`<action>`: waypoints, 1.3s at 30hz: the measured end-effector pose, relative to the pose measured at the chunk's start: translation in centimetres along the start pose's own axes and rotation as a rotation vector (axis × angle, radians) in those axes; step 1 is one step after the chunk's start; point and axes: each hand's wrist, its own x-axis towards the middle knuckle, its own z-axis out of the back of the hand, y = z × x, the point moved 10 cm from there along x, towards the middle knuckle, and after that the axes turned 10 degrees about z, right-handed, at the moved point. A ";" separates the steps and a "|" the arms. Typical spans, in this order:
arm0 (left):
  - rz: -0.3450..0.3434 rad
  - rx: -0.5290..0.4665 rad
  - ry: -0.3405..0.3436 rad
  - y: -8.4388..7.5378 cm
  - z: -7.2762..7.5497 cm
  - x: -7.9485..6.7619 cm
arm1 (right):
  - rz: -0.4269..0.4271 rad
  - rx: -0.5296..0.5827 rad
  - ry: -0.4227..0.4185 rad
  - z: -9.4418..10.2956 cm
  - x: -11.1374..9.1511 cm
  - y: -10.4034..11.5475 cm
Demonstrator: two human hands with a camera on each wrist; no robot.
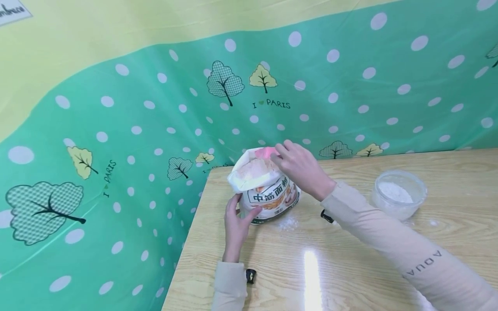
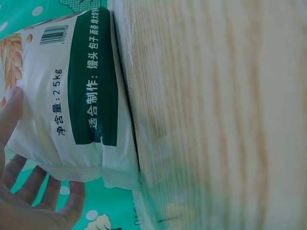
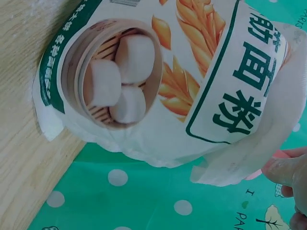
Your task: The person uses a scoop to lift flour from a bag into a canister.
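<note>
A white flour bag [image 1: 272, 201] with Chinese print stands on the table, its mouth rolled back and pale flour [image 1: 253, 169] showing inside. My left hand [image 1: 236, 220] holds the bag's lower left side, thumb on the front and fingers round the side, as the left wrist view confirms. At the right of the mouth, my right hand [image 1: 298, 166] pinches a pink scoop-like tool [image 1: 264, 152]. The bag's rim and my fingers hide much of this tool. In the right wrist view only a pink edge [image 3: 280, 154] shows beside the thumb.
A clear round bowl [image 1: 420, 199] of white flour [image 1: 394, 192] stands to the right, beyond my right forearm. Spilled flour [image 1: 288, 223] dusts the wooden table [image 1: 280, 259] before the bag. Behind and to the left hangs a green dotted cloth [image 1: 155, 129].
</note>
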 end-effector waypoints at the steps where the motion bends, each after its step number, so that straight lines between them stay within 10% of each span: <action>1: 0.002 -0.001 0.002 0.0 0.0 0.0 | -0.003 0.005 -0.003 0.0 0.0 0.0; 39: -0.012 -0.007 -0.009 0.0 0.0 0.0 | -0.126 0.190 0.234 -2.8 1.0 -0.8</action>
